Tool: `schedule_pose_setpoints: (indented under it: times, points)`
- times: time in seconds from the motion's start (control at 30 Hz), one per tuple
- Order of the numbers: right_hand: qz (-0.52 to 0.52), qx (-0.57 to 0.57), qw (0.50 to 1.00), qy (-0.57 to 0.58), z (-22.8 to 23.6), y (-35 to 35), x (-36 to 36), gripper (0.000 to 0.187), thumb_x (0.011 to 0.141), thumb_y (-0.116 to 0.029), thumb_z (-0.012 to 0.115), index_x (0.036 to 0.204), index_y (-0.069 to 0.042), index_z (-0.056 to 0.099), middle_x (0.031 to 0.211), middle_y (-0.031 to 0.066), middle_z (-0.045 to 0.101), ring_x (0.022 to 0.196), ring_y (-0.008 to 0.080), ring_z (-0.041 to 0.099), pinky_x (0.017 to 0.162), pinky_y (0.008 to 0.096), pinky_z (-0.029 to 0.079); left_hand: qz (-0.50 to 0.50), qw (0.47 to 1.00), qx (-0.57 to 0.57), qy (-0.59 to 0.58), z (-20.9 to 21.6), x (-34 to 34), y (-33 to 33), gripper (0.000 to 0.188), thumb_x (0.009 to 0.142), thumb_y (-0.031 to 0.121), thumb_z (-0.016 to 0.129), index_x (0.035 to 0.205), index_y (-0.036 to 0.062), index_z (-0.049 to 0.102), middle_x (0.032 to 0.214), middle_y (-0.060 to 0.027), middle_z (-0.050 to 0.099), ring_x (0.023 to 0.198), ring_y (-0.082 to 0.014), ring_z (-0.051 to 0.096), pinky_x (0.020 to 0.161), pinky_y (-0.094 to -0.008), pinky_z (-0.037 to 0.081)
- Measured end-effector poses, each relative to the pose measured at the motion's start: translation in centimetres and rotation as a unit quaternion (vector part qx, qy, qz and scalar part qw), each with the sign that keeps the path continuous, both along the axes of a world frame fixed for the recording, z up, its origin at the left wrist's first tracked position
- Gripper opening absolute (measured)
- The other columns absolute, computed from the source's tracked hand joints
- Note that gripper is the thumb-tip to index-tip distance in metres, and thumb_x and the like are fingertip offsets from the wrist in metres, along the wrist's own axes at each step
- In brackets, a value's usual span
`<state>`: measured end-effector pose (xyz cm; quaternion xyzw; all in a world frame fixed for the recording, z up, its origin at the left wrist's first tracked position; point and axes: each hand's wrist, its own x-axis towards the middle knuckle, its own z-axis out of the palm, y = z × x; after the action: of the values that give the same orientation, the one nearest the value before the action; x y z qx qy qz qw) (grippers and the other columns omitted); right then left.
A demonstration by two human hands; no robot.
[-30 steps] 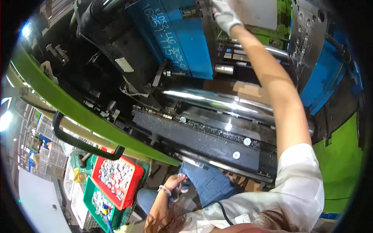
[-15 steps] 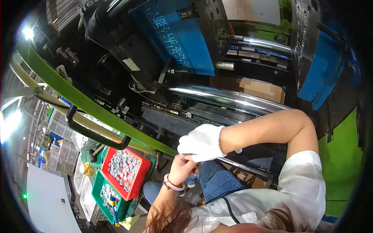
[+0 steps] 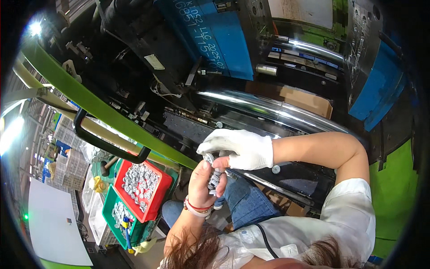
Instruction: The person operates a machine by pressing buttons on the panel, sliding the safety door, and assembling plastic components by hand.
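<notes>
My bare left hand [image 3: 199, 183], with a red band and a pale bracelet at its wrist, is closed around several small grey parts [image 3: 214, 180]. They look like moulded plastic or metal; I cannot tell which. Just above it, my right hand [image 3: 244, 147] wears a white glove, its fingers curled over the left fingertips. Between the two hands sits one grey round part [image 3: 208, 158], which the right fingers appear to grip. Part of the right hand's grip is hidden by the glove.
A red tray [image 3: 166, 193] and a green tray [image 3: 107, 197] of grey round parts stand at the left, with a mallet [image 3: 106, 167] and a blue-and-yellow tool [image 3: 127, 235]. Ahead, the machine has blue mould blocks [image 3: 228, 45], shiny bars [image 3: 251, 104] and a green door frame [image 3: 89, 112].
The gloved hand has lifted from over the left hand and opened somewhat. The left hand has turned, so the grey parts in it now show. The view has shifted slightly.
</notes>
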<state>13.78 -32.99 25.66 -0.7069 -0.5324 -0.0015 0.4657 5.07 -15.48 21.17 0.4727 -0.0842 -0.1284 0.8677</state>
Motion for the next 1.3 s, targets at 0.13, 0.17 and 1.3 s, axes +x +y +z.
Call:
schedule_pose_setpoints:
  times: [0.13,0.17,1.3]
  points:
    - [0.008,-0.006,1.0,0.012,-0.1,-0.3,0.2,0.041,0.087,-0.022,0.056,0.124,-0.006,0.052,0.111,0.0152,0.055,0.106,0.031,0.054,0.091,0.0365,0.043,-0.011,0.999,-0.046,0.01,-0.1,0.4,-1.0,0.041,0.096,0.041,0.041,0.101,0.0019,0.05,0.08,-0.0104,0.058,0.046,-0.0134,0.046,0.039,-0.0228,0.036]
    - [0.018,-0.015,1.0,0.018,-0.1,-0.4,0.3,0.041,0.086,-0.02,0.055,0.125,-0.005,0.051,0.111,0.0148,0.055,0.106,0.0309,0.054,0.091,0.0364,0.043,0.012,1.0,-0.026,0.0,-0.2,0.5,-1.2,0.041,0.096,0.041,0.041,0.103,0.0015,0.049,0.082,-0.0104,0.058,0.047,-0.0131,0.047,0.039,-0.0228,0.036]
    - [-0.441,0.314,0.841,0.016,10.2,-19.0,39.2,0.039,0.085,-0.024,0.066,0.12,-0.008,0.058,0.105,0.007,0.065,0.096,0.0141,0.06,0.083,0.0277,0.047,0.055,0.89,0.287,0.349,-26.9,-5.4,10.7,0.024,0.093,0.024,0.051,0.099,0.0016,0.059,0.076,-0.0032,0.06,0.049,-0.0122,0.05,0.042,-0.025,0.042]
